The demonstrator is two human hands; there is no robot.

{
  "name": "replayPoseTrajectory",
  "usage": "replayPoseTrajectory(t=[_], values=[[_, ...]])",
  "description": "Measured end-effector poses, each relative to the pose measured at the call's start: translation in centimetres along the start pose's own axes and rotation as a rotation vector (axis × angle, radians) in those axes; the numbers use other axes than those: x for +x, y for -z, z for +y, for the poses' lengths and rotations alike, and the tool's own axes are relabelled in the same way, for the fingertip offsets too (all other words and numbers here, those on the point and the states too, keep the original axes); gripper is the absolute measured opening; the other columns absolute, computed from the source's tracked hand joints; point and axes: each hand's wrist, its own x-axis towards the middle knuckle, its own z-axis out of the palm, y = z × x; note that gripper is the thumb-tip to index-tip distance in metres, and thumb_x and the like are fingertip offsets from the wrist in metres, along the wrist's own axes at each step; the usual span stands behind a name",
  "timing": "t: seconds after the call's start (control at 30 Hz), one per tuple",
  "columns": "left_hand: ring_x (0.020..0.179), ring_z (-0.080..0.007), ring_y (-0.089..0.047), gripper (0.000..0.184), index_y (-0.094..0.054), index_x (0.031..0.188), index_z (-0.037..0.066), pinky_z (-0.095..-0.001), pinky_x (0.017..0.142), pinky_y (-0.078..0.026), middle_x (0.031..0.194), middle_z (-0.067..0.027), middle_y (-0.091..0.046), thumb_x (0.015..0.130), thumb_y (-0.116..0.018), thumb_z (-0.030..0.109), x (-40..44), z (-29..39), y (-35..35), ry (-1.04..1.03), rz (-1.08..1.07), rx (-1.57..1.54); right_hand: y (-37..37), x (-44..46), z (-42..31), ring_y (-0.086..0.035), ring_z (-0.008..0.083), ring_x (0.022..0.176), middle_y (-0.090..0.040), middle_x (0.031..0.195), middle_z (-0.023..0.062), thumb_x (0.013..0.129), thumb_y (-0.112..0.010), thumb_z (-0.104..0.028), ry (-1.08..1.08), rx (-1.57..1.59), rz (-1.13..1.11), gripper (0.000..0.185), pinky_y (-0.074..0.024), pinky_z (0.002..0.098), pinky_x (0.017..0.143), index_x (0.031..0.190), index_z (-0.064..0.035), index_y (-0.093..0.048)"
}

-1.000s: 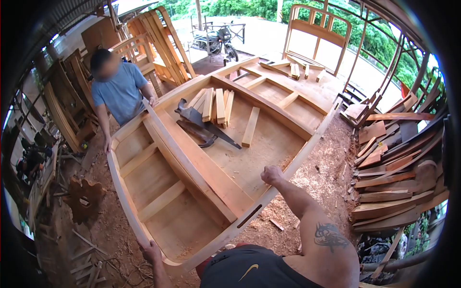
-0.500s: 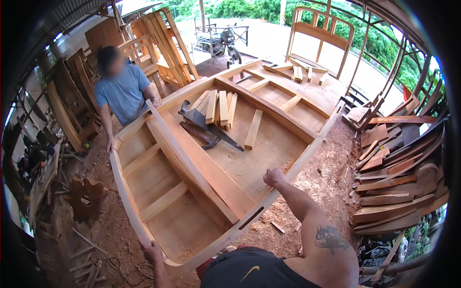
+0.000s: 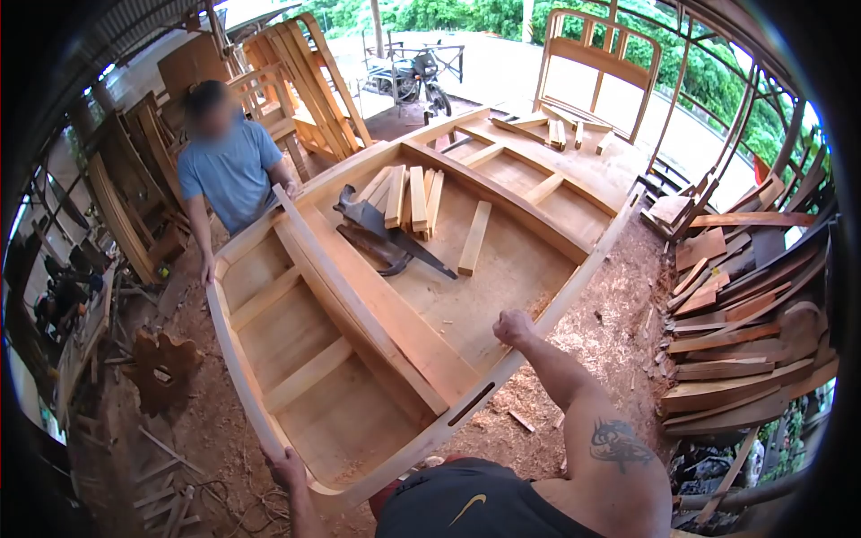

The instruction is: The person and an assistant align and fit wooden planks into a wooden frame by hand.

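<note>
A large wooden frame (image 3: pixel 421 439) with cross slats lies across the view. My left hand (image 3: pixel 287 468) is closed on its rounded near-left corner, fingers partly hidden by the rim. On the frame's right rail rests my right hand (image 3: pixel 515 328), its fingers curled closed; whatever they grip, if anything, is hidden. Inside the middle section lie a handsaw (image 3: pixel 395 233), a second saw with a dark handle (image 3: pixel 372 248), a bundle of short wood blocks (image 3: pixel 414 202) and a single block (image 3: pixel 474 238). A wide plank (image 3: pixel 386 314) spans the frame beside a slat.
A co-worker (image 3: pixel 229 170) in a blue shirt holds the frame's far left side. Stacked boards (image 3: pixel 726 359) stand at the right. A motorcycle (image 3: pixel 417 81), a headboard (image 3: pixel 599 67) and leaning panels (image 3: pixel 305 85) are behind. Shavings cover the floor (image 3: pixel 601 332).
The whole scene has shifted slightly in view. The co-worker's head has turned and lowered a little. Both of my hands keep their places on the frame.
</note>
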Motion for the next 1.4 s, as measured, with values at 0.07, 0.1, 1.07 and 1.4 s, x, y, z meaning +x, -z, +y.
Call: replayPoseTrajectory(t=[0.07,0.1,1.07,1.4], values=[[0.107,-0.0466,-0.062,0.077,-0.027,0.153,0.011,-0.0528,0.091,-0.050,0.126,-0.0305,-0.056,0.085,-0.060,0.025,0.0,0.0,0.0,-0.002,-0.004,0.012,0.0,0.0,0.0,-0.068,0.0362,0.099,-0.070,0.100,0.0235,0.082,-0.052,-0.030,-0.001,0.000,0.001,0.037,-0.0536,0.0431,0.089,0.093,-0.0016,-0.073],[0.107,-0.0465,-0.062,0.077,-0.027,0.153,0.011,-0.0527,0.091,-0.051,0.126,-0.0304,-0.056,0.085,-0.060,0.026,0.1,0.0,0.0,-0.001,-0.003,0.018,0.0,0.0,-0.1,-0.068,0.0362,0.099,-0.071,0.100,0.0235,0.082,-0.052,-0.030,-0.002,0.001,0.000,0.037,-0.0536,0.0431,0.089,0.093,-0.0015,-0.073],[0.110,-0.0479,-0.060,0.075,-0.024,0.153,0.011,-0.0533,0.093,-0.050,0.129,-0.0315,-0.055,0.088,-0.060,0.024,-0.4,0.8,1.0,-0.016,-0.035,-0.003,-1.0,0.3,0.5,-0.069,0.0375,0.094,-0.071,0.093,0.0225,0.081,-0.053,-0.030,0.006,0.006,0.075,0.034,-0.0537,0.0447,0.087,0.088,-0.0041,-0.073],[0.110,-0.0475,-0.060,0.075,-0.025,0.153,0.011,-0.0533,0.093,-0.050,0.129,-0.0304,-0.055,0.088,-0.060,0.023,0.1,0.2,0.4,0.013,-0.045,0.015,-1.0,0.3,0.5,-0.068,0.0376,0.094,-0.071,0.094,0.0224,0.080,-0.053,-0.030,0.007,-0.007,0.068,0.034,-0.0537,0.0445,0.086,0.088,-0.0042,-0.073]])
